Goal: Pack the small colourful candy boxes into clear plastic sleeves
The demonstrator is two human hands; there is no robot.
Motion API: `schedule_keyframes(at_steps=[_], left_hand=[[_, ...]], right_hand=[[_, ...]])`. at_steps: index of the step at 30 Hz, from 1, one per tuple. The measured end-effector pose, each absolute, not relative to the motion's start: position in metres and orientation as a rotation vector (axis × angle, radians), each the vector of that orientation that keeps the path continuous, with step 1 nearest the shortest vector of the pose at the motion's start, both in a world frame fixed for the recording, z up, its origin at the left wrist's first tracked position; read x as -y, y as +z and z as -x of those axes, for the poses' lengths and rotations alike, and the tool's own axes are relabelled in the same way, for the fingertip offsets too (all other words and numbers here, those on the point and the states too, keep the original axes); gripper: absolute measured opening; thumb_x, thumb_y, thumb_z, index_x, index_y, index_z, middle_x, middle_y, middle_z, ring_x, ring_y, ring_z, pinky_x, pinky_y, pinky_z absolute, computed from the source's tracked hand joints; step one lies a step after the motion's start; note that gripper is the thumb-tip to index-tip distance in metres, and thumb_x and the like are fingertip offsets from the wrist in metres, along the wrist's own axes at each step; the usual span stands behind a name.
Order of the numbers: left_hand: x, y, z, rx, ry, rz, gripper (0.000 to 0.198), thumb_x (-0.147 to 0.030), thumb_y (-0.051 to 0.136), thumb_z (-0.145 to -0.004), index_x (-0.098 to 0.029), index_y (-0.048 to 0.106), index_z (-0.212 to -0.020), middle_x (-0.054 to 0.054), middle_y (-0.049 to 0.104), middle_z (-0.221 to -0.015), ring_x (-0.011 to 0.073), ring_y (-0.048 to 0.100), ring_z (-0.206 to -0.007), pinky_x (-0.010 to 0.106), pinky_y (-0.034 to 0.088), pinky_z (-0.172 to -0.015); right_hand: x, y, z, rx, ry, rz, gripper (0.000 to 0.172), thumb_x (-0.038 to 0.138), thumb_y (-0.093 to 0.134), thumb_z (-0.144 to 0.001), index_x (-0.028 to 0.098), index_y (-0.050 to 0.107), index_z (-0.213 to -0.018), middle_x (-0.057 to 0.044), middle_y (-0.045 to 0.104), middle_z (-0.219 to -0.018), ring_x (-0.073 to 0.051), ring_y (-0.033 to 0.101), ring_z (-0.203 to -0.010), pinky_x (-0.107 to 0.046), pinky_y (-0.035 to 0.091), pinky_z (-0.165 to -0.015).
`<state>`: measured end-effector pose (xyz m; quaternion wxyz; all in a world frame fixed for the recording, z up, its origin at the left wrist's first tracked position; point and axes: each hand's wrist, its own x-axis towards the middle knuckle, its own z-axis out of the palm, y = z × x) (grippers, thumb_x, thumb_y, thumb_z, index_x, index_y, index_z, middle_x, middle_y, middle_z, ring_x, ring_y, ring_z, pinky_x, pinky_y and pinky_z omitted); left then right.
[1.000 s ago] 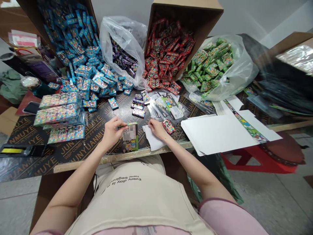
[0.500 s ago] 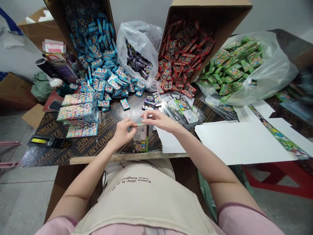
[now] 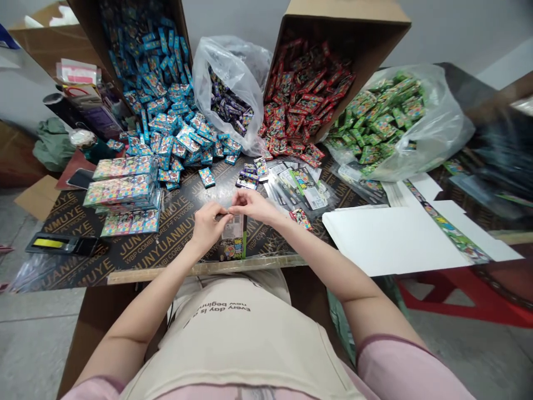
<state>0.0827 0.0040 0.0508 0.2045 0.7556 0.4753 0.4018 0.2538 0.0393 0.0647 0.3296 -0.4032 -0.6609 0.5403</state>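
Near the table's front edge, my left hand (image 3: 209, 224) and my right hand (image 3: 252, 204) meet at the top end of a clear pouch (image 3: 234, 242) with a black and green printed card and a pale label. Both hands have thumb and fingers pinched on the pouch's upper edge. The lower part of the pouch hangs below my fingers over the dark table (image 3: 175, 239). Just beyond my hands lie a few purple packs (image 3: 249, 176) and a single blue pack (image 3: 206, 178). Flat clear pouches (image 3: 306, 189) lie beyond my right wrist, and a red pack (image 3: 300, 218) is beside my right forearm.
Blue packs (image 3: 166, 119) spill from a box at the left. Red packs (image 3: 308, 100) fill another box. Green packs (image 3: 387, 116) sit in a plastic bag. Stacked bundles (image 3: 125, 183), a tape dispenser (image 3: 62, 243) and white sheets (image 3: 383, 239) flank the hands. Another person's arm is blurred at right.
My right hand has come closer to my left, and its fingers now meet the pouch's top edge. The view has shifted slightly, and the red pack and white sheets beside my right forearm look different.
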Motion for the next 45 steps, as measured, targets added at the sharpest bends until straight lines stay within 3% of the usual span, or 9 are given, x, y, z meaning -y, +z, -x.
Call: schedule_keyframes(at_steps=[3, 6, 10, 15, 18, 22, 31, 39, 45], left_hand=[[-0.006, 0.047, -0.075, -1.338, 1.054, -2.21, 0.013, -0.023, 0.061, -0.084, -0.019, 0.072, -0.091, 0.003, 0.058, -0.074, 0.0168, 0.054, -0.071, 0.028, 0.042, -0.066], [-0.012, 0.042, -0.064, -1.361, 1.034, -2.254, 0.022, -0.024, 0.056, -0.086, -0.02, 0.074, -0.098, 0.003, 0.052, -0.073, 0.0167, 0.051, -0.068, 0.028, 0.04, -0.063], [-0.025, 0.033, -0.048, -1.45, 1.006, -2.219, 0.021, -0.028, 0.058, -0.084, -0.02, 0.074, -0.095, 0.002, 0.052, -0.072, 0.0161, 0.053, -0.068, 0.028, 0.043, -0.064], [-0.041, 0.026, -0.034, -1.745, 0.424, -2.379, 0.028, -0.032, 0.058, -0.083, -0.015, 0.072, -0.1, 0.01, 0.062, -0.087, 0.0269, 0.06, -0.087, 0.039, 0.048, -0.079], [-0.044, 0.021, -0.041, -1.467, 0.073, -2.608, 0.04, -0.03, 0.069, -0.075, -0.019, 0.066, -0.113, 0.015, 0.063, -0.113, 0.035, 0.051, -0.115, 0.054, 0.035, -0.102], [-0.042, 0.008, -0.067, -0.858, -0.272, -2.662, 0.055, -0.03, 0.078, -0.066, -0.026, 0.061, -0.118, 0.01, 0.059, -0.123, 0.0329, 0.047, -0.121, 0.063, 0.016, -0.109], [-0.048, 0.004, -0.091, -0.722, -0.534, -2.569, 0.048, -0.028, 0.084, -0.052, -0.019, 0.062, -0.093, 0.008, 0.064, -0.095, 0.0256, 0.059, -0.09, 0.031, 0.043, -0.076], [-0.055, 0.061, -0.064, -1.025, 0.512, -2.333, 0.043, -0.028, 0.065, -0.08, -0.022, 0.056, -0.122, 0.004, 0.066, -0.095, 0.0181, 0.06, -0.08, 0.026, 0.043, -0.07], [-0.046, 0.058, -0.057, -1.047, 0.87, -2.112, 0.033, -0.03, 0.064, -0.083, -0.02, 0.066, -0.114, 0.005, 0.062, -0.088, 0.0174, 0.057, -0.079, 0.026, 0.044, -0.066]], right_hand=[[-0.041, 0.073, -0.29, 1.713, 0.943, 1.236, 0.03, 0.029, 0.067, -0.077, 0.023, 0.059, -0.106, 0.0, 0.065, -0.078, -0.016, 0.059, -0.072, -0.03, 0.045, -0.069], [-0.048, 0.068, -0.356, 1.618, 0.442, 1.525, 0.021, 0.028, 0.058, -0.083, 0.02, 0.063, -0.102, -0.007, 0.066, -0.092, -0.021, 0.058, -0.086, -0.034, 0.043, -0.079], [-0.04, 0.022, -0.4, 1.78, 0.85, 1.751, 0.013, 0.028, 0.065, -0.075, 0.015, 0.068, -0.078, -0.001, 0.061, -0.061, -0.016, 0.053, -0.061, -0.03, 0.041, -0.064], [-0.012, -0.033, -0.364, 2.045, 0.729, 1.699, 0.032, 0.021, 0.072, -0.069, 0.015, 0.067, -0.1, -0.008, 0.064, -0.097, -0.022, 0.058, -0.087, -0.034, 0.043, -0.08], [-0.01, -0.04, -0.351, 2.204, 0.512, 1.698, 0.05, 0.017, 0.075, -0.068, 0.017, 0.06, -0.116, -0.012, 0.058, -0.116, -0.027, 0.052, -0.107, -0.039, 0.039, -0.09], [-0.02, -0.039, -0.346, 2.376, 0.561, 1.674, 0.03, 0.027, 0.071, -0.078, 0.018, 0.064, -0.105, -0.01, 0.062, -0.104, -0.028, 0.05, -0.105, -0.039, 0.036, -0.089], [-0.035, -0.033, -0.322, 2.55, 0.643, 1.676, 0.008, 0.023, 0.071, -0.076, 0.017, 0.066, -0.078, -0.007, 0.066, -0.084, -0.022, 0.054, -0.089, -0.028, 0.032, -0.074], [-0.036, -0.034, -0.341, 2.447, 0.592, 1.73, 0.018, 0.011, 0.057, -0.081, 0.017, 0.068, -0.094, -0.006, 0.068, -0.087, -0.02, 0.059, -0.08, -0.026, 0.033, -0.065], [-0.016, -0.053, -0.338, 2.282, 0.498, 1.612, 0.022, 0.016, 0.049, -0.09, 0.016, 0.069, -0.097, -0.009, 0.067, -0.098, -0.019, 0.06, -0.081, -0.027, 0.04, -0.071]])
